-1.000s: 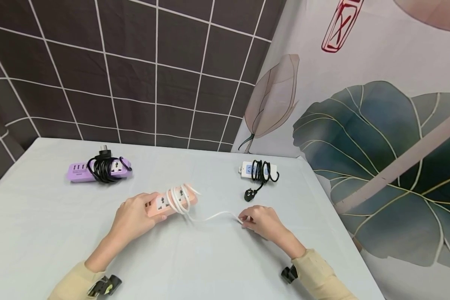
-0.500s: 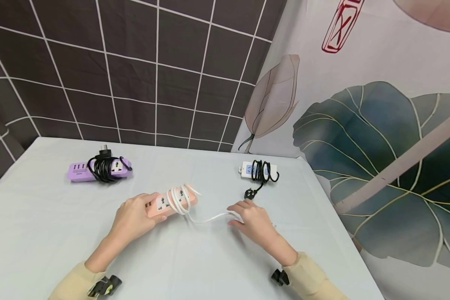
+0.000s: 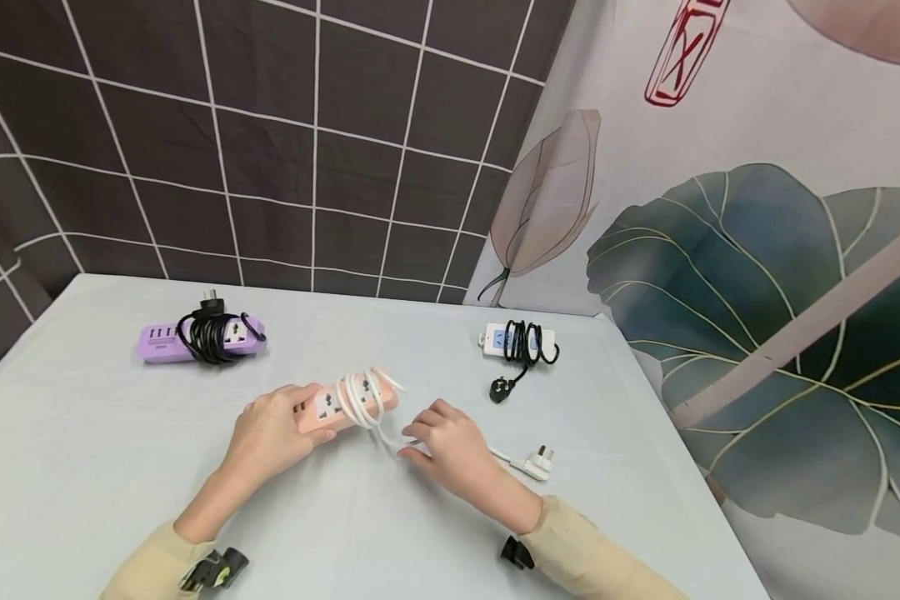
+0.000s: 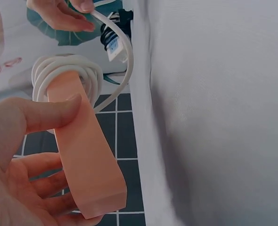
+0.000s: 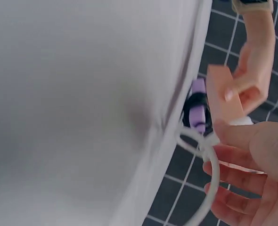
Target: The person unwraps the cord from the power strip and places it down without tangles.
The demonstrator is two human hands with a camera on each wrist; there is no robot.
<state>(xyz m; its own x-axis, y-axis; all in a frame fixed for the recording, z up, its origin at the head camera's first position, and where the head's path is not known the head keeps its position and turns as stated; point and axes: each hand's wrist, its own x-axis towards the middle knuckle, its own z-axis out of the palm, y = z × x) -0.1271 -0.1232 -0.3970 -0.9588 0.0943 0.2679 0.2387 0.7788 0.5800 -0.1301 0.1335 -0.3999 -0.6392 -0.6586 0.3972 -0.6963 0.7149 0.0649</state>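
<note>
My left hand (image 3: pixel 268 433) grips the near end of a pink power strip (image 4: pixel 87 141), thumb on one face and fingers on the other, holding it at a slant. White cable (image 3: pixel 356 402) is coiled in several turns around the strip's far half. My right hand (image 3: pixel 453 454) is just right of the coil, thumb and fingertips parted around the loose length of cable (image 5: pixel 213 174). Behind that hand, the cable's white plug (image 3: pixel 534 464) lies on the table with its prongs pointing up and away.
A purple power strip (image 3: pixel 167 343) wrapped in black cord lies at the back left. Toward the back right is a white power strip (image 3: pixel 495 339), also wrapped in black cord, its black plug (image 3: pixel 501 389) in front. The table (image 3: pixel 375 533) has a pale cloth.
My right hand has let its pinch on the cable go and moved left along it toward the coil, leaving the white plug in view behind it. The left hand and strip stay put.
</note>
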